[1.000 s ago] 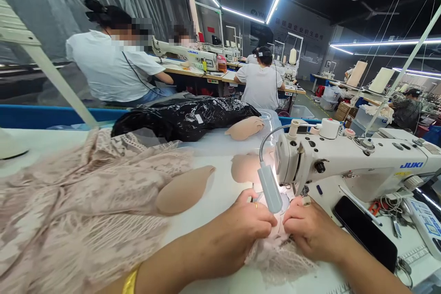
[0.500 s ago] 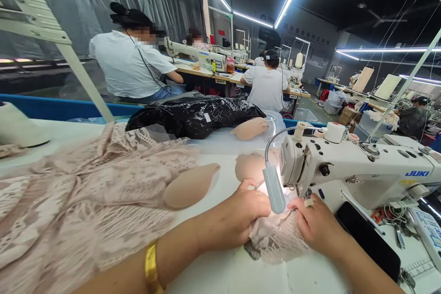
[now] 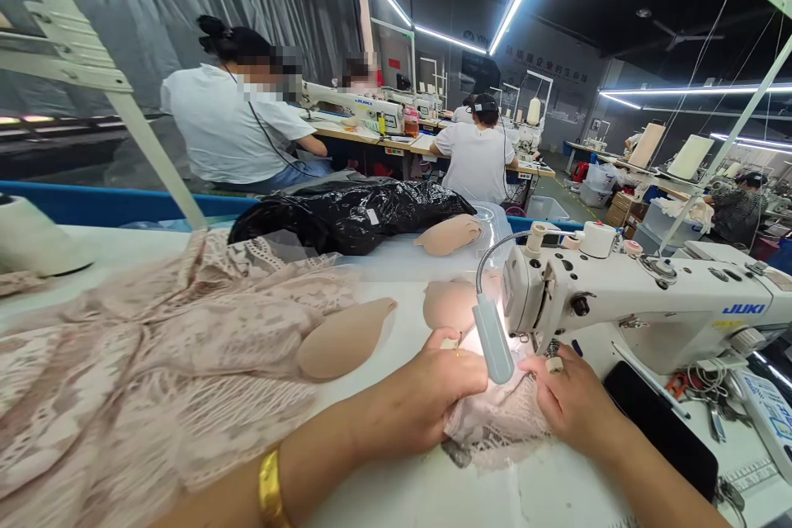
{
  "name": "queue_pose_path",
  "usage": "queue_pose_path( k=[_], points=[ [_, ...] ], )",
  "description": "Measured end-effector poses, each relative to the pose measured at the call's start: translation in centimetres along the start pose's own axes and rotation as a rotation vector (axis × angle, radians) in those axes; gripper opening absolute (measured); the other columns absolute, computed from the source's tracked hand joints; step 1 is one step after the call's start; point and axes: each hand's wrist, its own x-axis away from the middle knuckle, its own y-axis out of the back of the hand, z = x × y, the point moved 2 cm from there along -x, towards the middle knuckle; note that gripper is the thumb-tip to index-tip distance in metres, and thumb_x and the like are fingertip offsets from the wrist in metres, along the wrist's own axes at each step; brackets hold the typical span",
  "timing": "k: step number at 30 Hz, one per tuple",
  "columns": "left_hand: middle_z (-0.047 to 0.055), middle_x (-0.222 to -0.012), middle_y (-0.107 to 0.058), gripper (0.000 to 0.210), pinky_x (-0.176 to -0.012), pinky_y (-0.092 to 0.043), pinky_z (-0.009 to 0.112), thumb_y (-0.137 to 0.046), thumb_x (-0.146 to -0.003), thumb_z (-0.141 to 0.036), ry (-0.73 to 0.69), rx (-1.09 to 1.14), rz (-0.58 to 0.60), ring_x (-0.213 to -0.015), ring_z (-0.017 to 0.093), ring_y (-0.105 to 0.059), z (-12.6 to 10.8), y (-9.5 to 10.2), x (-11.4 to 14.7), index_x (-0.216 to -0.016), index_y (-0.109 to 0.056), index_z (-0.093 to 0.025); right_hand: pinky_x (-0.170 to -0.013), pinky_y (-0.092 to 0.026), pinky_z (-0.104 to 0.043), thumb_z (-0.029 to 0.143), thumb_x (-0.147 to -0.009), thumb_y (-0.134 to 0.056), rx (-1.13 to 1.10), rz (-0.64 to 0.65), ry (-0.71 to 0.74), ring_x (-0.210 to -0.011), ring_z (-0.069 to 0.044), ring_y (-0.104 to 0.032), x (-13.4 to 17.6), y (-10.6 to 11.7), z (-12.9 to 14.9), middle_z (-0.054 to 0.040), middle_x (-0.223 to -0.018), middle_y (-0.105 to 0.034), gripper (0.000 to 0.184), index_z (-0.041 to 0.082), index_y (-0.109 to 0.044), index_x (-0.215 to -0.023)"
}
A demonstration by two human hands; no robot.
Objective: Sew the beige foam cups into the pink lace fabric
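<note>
A piece of pale pink lace fabric (image 3: 498,421) lies bunched at the head of a white sewing machine (image 3: 643,289). My left hand (image 3: 430,388) grips its left side, fingers curled. From the right, my right hand (image 3: 572,400) pinches the same lace close to the presser foot. A grey lamp (image 3: 493,342) on a bendy neck hides the needle area and part of the cloth between my hands. Beige bra cups lie about: one cup (image 3: 346,338) left of my left hand, another cup (image 3: 449,304) just behind it.
More lace (image 3: 210,355) spreads over the table's left side. At the back are a black plastic bag (image 3: 352,214) and a third cup (image 3: 450,234) on clear plastic. A black phone (image 3: 659,425) lies right of my right hand. A thread cone (image 3: 37,239) stands far left. Co-workers sit ahead.
Both hands stay almost in place, still on the lace. The lace between them has shifted slightly, and the whole view has tilted a little.
</note>
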Motion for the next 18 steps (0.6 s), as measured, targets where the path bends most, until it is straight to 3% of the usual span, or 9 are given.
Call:
queue_pose_path(
  k=[2,6,9,12,18],
  points=[
    [-0.002,-0.090,-0.070,0.025,-0.107,-0.030,0.046,-0.056,-0.074,-0.001,0.033,-0.031,-0.008,-0.088,0.022,-0.065,-0.2,0.0,0.2,-0.084,-0.062,-0.023,-0.081,-0.053,-0.037,0.005,-0.097,-0.048,-0.008,0.004,0.072,-0.089,-0.027,-0.066,0.0,0.4,0.7,-0.0065,-0.093,-0.075,0.035,0.021,-0.061,-0.126],
    [0.010,-0.099,-0.070,0.013,-0.101,-0.034,0.061,-0.059,-0.085,-0.017,0.246,-0.213,0.018,-0.098,0.034,-0.063,-1.4,-0.3,0.0,-0.091,-0.068,-0.023,-0.095,-0.050,-0.038,0.026,-0.103,-0.066,-0.087,0.174,0.099,-0.110,-0.027,-0.069,0.0,-0.3,2.1,-0.0083,-0.119,-0.076,0.034,0.024,-0.054,-0.134],
    [0.016,-0.100,-0.070,0.013,-0.093,-0.041,0.062,-0.060,-0.090,-0.026,0.346,-0.299,0.106,-0.098,0.040,-0.062,-2.6,-0.9,-0.6,-0.091,-0.069,-0.018,-0.081,-0.047,-0.033,0.020,-0.103,-0.064,0.021,0.247,0.045,-0.092,-0.024,-0.067,0.2,-1.7,1.8,-0.0045,-0.101,-0.074,0.016,0.026,-0.060,-0.118],
    [0.018,-0.105,-0.070,0.020,-0.095,-0.042,0.063,-0.064,-0.092,-0.032,0.387,-0.269,0.154,-0.100,0.040,-0.062,-3.4,-0.7,-0.7,-0.098,-0.071,-0.015,-0.073,-0.041,-0.031,0.007,-0.102,-0.052,0.117,0.255,0.025,-0.075,-0.022,-0.057,0.5,-2.5,0.8,-0.0015,-0.084,-0.066,0.021,0.026,-0.062,-0.101],
    [0.010,-0.116,-0.067,0.039,-0.104,-0.044,0.055,-0.088,-0.079,-0.040,0.374,-0.013,0.242,-0.110,0.036,-0.060,-3.3,1.9,0.7,-0.111,-0.074,-0.023,-0.079,-0.047,-0.033,0.011,-0.105,-0.052,0.038,0.223,-0.068,-0.088,-0.024,-0.057,-0.3,0.0,0.1,-0.0053,-0.091,-0.067,0.019,0.022,-0.064,-0.094]
  ],
)
